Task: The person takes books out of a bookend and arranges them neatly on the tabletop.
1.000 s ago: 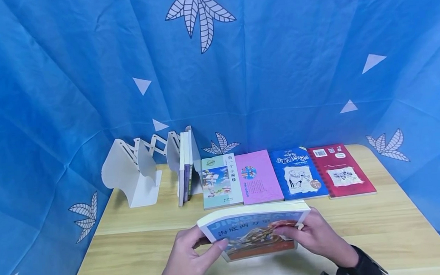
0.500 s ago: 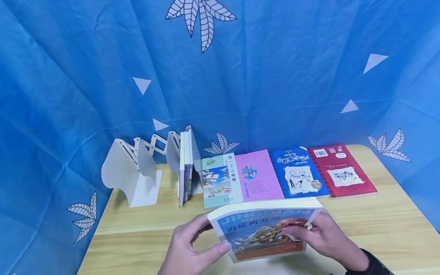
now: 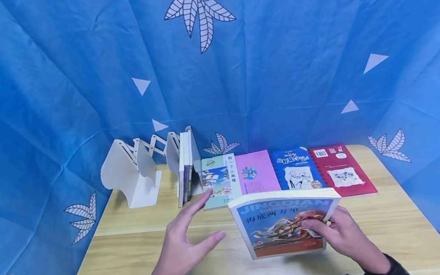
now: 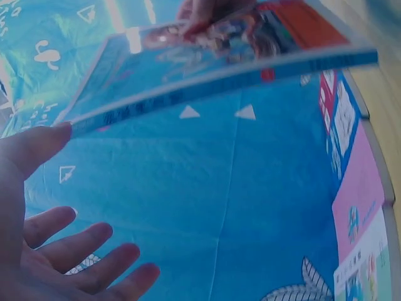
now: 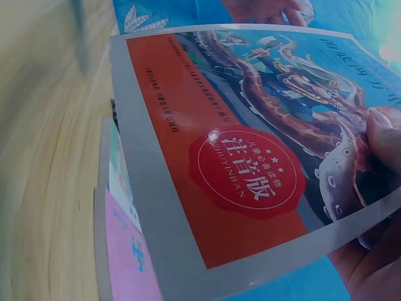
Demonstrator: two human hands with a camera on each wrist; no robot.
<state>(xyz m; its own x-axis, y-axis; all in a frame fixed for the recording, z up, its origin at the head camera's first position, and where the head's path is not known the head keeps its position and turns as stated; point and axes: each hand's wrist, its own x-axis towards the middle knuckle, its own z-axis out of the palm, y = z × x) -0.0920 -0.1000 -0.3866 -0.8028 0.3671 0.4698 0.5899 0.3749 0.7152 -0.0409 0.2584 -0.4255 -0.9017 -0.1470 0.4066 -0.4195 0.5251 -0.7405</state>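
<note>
A paperback book (image 3: 276, 231) with an octopus picture on its blue and orange cover is held above the table. My right hand (image 3: 343, 235) grips its right edge, thumb on the front cover and fingers behind. To the left of the book my left hand (image 3: 181, 246) is apart from it, thumb and fingers spread with nothing between them. In the left wrist view the fingers (image 4: 94, 251) hang loosely below the book's spine (image 4: 219, 84). The right wrist view shows the cover (image 5: 250, 169) close up, with a round red seal on its orange band.
A white expandable bookend (image 3: 142, 181) stands at the back left, with several upright books (image 3: 184, 170) in its right section. Flat along the back lie a green book (image 3: 217, 180), a pink book (image 3: 258, 173), a blue book (image 3: 296, 168) and a red book (image 3: 341, 171). Blue cloth (image 3: 276, 65) hangs behind.
My left hand has let go of the octopus book and spread its fingers. My right hand has carried the book to the right, away from the left hand.
</note>
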